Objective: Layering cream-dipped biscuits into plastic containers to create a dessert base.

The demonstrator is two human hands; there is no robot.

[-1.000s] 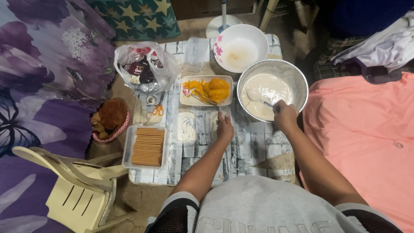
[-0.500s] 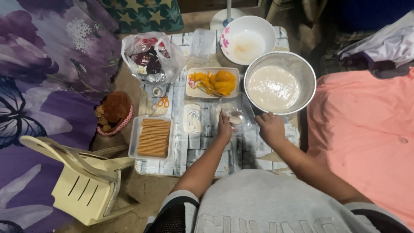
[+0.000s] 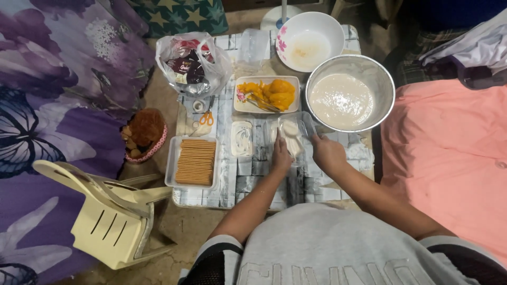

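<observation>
head view: a low worktop point(image 3: 264, 179) with a grey tile-pattern cover stands on a bare floor between purple floral cloth and a pink bed. both hands grasp a clear plastic tub point(image 3: 289, 133) holding cream, left hand point(image 3: 281, 157) on its near edge, right hand point(image 3: 327, 154) on its right side. beyond the right grip a metal bowl point(image 3: 350, 99) of cream; left of the left grip a tray of crackers point(image 3: 194, 161)

- Grey short-sleeved top, large raised tone-on-tone lettering across front.
- Dark mesh panels at sleeve edges.
- Left hand point(image 3: 281, 157), right hand point(image 3: 327, 154): bare, forearms uncovered.
</observation>
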